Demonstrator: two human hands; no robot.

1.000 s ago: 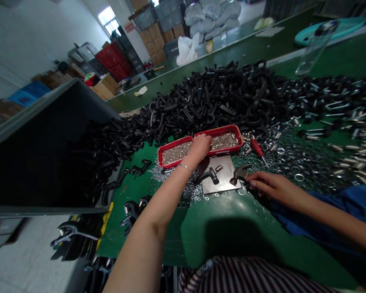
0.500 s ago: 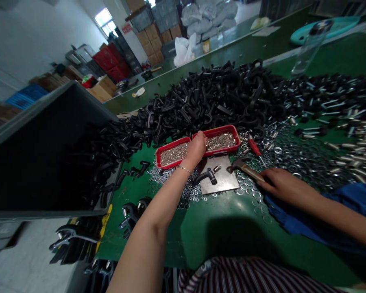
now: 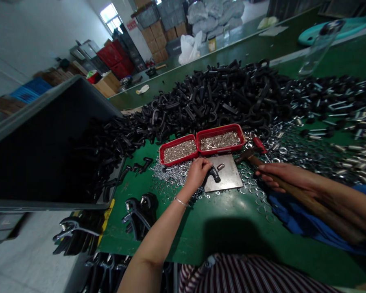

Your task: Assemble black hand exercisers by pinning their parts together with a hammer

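Note:
My left hand (image 3: 197,172) rests at the left edge of a small metal plate (image 3: 228,179), fingers closed on a black handle part (image 3: 214,174) lying on it. My right hand (image 3: 282,176) is wrapped round the wooden shaft of a hammer (image 3: 247,155), whose head hangs just above the plate's right corner. Two red trays (image 3: 201,143) of small silver pins stand behind the plate. Loose washers (image 3: 171,173) lie scattered around both hands.
A big heap of black plastic parts (image 3: 219,97) covers the green table (image 3: 232,228) behind the trays. A dark grey bin (image 3: 39,150) stands at the left. Finished black pieces (image 3: 138,211) lie near the table's front left edge. A blue cloth (image 3: 295,219) lies under my right arm.
My left hand left the red tray and came down to the black part on the plate. My right hand picked the hammer up off the table and now holds it raised.

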